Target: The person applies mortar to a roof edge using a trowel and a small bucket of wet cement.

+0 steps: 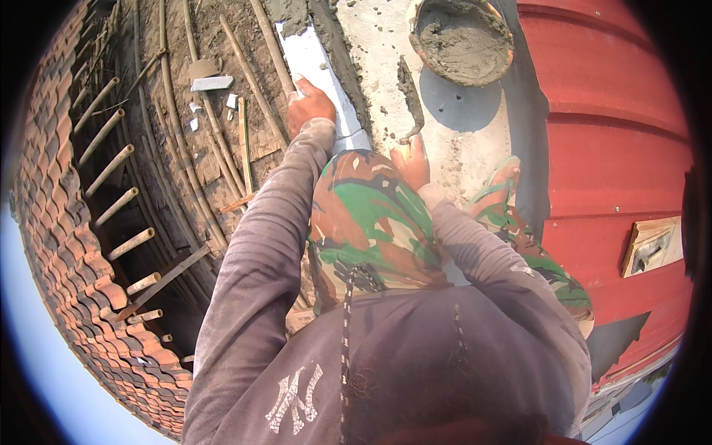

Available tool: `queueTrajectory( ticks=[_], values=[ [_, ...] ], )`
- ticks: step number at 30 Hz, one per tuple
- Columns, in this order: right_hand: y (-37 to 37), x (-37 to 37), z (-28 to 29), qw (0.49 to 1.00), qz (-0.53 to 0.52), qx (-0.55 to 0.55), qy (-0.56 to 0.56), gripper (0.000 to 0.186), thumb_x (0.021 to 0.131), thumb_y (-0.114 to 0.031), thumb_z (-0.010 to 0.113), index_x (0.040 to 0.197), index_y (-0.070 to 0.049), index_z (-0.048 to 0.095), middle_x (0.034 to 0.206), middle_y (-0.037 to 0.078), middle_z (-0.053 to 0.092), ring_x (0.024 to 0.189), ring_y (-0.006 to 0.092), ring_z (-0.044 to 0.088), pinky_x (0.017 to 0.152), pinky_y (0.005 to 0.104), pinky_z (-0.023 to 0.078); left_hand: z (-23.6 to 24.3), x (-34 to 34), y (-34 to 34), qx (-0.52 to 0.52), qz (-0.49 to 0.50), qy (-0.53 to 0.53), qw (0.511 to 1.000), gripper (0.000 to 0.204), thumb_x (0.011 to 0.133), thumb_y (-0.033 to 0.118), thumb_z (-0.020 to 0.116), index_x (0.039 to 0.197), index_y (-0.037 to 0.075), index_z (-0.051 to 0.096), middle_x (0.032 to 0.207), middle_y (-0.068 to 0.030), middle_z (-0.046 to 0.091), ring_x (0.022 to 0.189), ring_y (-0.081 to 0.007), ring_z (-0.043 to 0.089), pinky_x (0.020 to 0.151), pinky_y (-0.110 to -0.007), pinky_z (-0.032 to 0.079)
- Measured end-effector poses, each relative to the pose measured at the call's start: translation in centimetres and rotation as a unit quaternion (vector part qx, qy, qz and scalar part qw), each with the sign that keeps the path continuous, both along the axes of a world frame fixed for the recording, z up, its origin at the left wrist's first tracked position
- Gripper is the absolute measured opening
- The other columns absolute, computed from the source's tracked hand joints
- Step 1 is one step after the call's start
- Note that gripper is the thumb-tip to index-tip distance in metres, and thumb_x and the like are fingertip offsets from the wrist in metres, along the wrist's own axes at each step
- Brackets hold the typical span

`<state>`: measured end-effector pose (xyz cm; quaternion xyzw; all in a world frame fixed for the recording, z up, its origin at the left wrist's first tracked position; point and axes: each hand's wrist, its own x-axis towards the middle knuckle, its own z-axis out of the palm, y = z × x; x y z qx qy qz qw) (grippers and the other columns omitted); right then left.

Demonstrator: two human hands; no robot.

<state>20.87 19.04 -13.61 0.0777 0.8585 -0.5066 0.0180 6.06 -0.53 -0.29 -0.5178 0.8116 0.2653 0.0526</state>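
My left hand (310,106) has its fingers closed on the edge of a long white block (310,55), which lies along a strip of wet grey mortar (337,59). My right hand (410,162), just right of the block and partly behind my camouflage-clad knee (371,215), grips a trowel (409,111); its handle is mostly hidden in my fingers and its narrow blade is caked with mortar over the pale concrete ledge (460,163). Farther forward, a round pan (460,37) holds more grey mortar.
An exposed roof of bamboo poles (178,133) with dirt and white fragments (211,83) spans the left, edged by clay tiles (59,185). At right are red metal sheets (608,89) and a wooden board with a tool on it (653,248). My sandalled foot (504,178) rests on the ledge.
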Motion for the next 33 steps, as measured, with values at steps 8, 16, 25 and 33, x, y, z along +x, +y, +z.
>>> queueTrajectory(
  ticks=[8, 16, 25, 33],
  values=[
    [3.4, -0.5, -0.1, 0.945, 0.015, -0.261, -0.199, 0.036, 0.099, -0.033, 0.06, 0.108, 0.0, 0.067, 0.093, 0.016, 0.069, 0.073, 0.0251, 0.066, 0.07, 0.0408, 0.056, 0.0, 0.3, -0.3, 0.021, 0.019, 0.002, 1.0, 0.08, 0.107, 0.063, 0.032, 0.144, -0.002, 0.061, 0.139, -0.0285, 0.065, 0.134, -0.0467, 0.059, 0.115, -0.052, 0.045],
    [1.1, -2.3, -0.7, 0.802, 0.07, -0.318, -0.5, 0.038, 0.103, -0.042, 0.055, 0.118, -0.009, 0.067, 0.103, 0.008, 0.068, 0.087, 0.0218, 0.064, 0.083, 0.0356, 0.053, -0.5, 0.1, -0.5, 0.001, 0.006, -0.007, 1.0, 0.076, 0.107, 0.062, 0.033, 0.143, 0.003, 0.063, 0.134, -0.0275, 0.068, 0.128, -0.0472, 0.063, 0.111, -0.053, 0.048],
    [-0.1, -5.4, -1.3, 0.874, 0.237, -0.281, -0.319, 0.033, 0.105, -0.033, 0.054, 0.11, -0.004, 0.069, 0.101, 0.011, 0.07, 0.089, 0.023, 0.067, 0.081, 0.0375, 0.055, 1.0, 0.4, 0.0, 0.004, 0.012, -0.02, 1.0, 0.075, 0.107, 0.062, 0.032, 0.139, 0.003, 0.065, 0.132, -0.0277, 0.069, 0.126, -0.0473, 0.064, 0.11, -0.053, 0.048],
    [4.2, 2.2, 2.6, 0.91, 0.322, -0.213, -0.15, 0.026, 0.1, -0.024, 0.061, 0.1, 0.001, 0.068, 0.095, 0.021, 0.073, 0.086, 0.0317, 0.071, 0.081, 0.0423, 0.054, 1.7, 0.4, -0.1, 0.019, 0.017, -0.023, 0.999, 0.075, 0.108, 0.061, 0.031, 0.147, 0.003, 0.059, 0.139, -0.027, 0.066, 0.132, -0.0447, 0.061, 0.113, -0.051, 0.047]
  ],
)
